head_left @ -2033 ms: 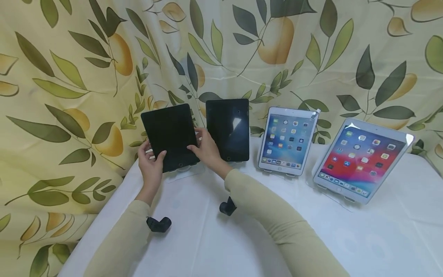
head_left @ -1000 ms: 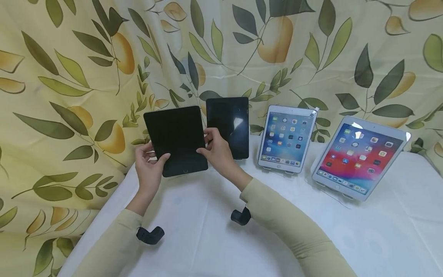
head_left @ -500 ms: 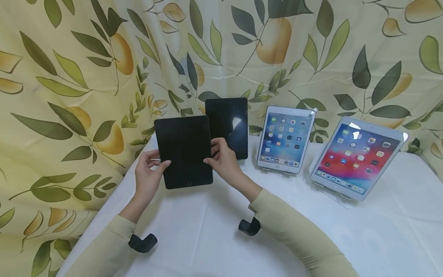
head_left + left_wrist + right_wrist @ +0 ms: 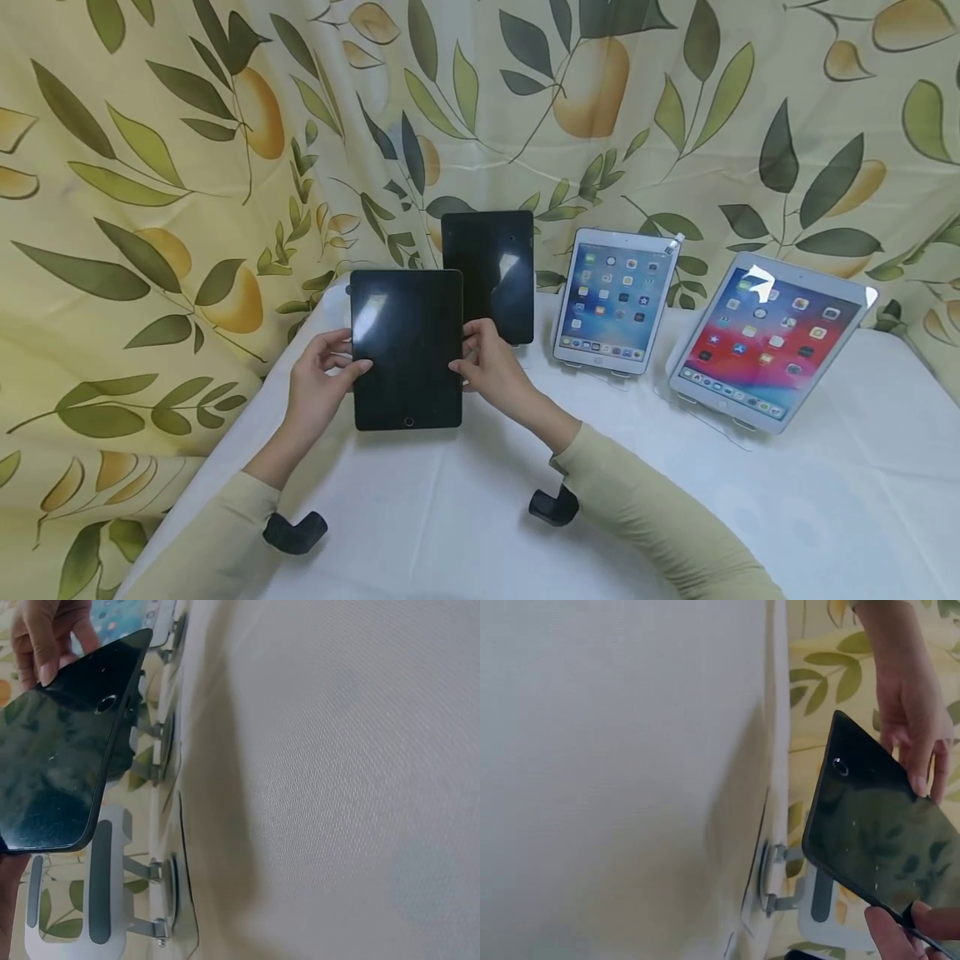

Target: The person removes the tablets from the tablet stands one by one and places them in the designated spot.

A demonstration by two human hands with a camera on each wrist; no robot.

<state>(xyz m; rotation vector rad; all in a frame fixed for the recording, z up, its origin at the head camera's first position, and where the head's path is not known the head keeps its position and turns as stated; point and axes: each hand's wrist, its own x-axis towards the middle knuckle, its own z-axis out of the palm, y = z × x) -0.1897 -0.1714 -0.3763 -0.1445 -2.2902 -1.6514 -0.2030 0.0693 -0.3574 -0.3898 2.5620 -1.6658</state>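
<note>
A black tablet (image 4: 408, 350) with a dark screen and a round home button is held upright above the table, screen toward me. On its left edge my left hand (image 4: 318, 379) grips with the thumb in front and fingers behind. The opposite edge is pinched by my right hand (image 4: 491, 367) in the same way. Behind the tablet a white and grey tablet stand (image 4: 112, 892) shows in the left wrist view, bearing nothing. In the right wrist view the tablet (image 4: 889, 817) hangs close to that stand, with a reflection of leaves on its glass.
Just behind on the right, another black tablet (image 4: 489, 275) leans on a stand. Farther right are a white tablet with a blue screen (image 4: 618, 300) and a larger one with a red and blue screen (image 4: 772, 342). A leaf-patterned curtain (image 4: 510, 108) hangs behind the white-covered table (image 4: 420, 517).
Both hands have lifted the black tablet off its place at the left of the row and drawn it toward me and to the right. It now stands straighter, and light reflects on its screen.
</note>
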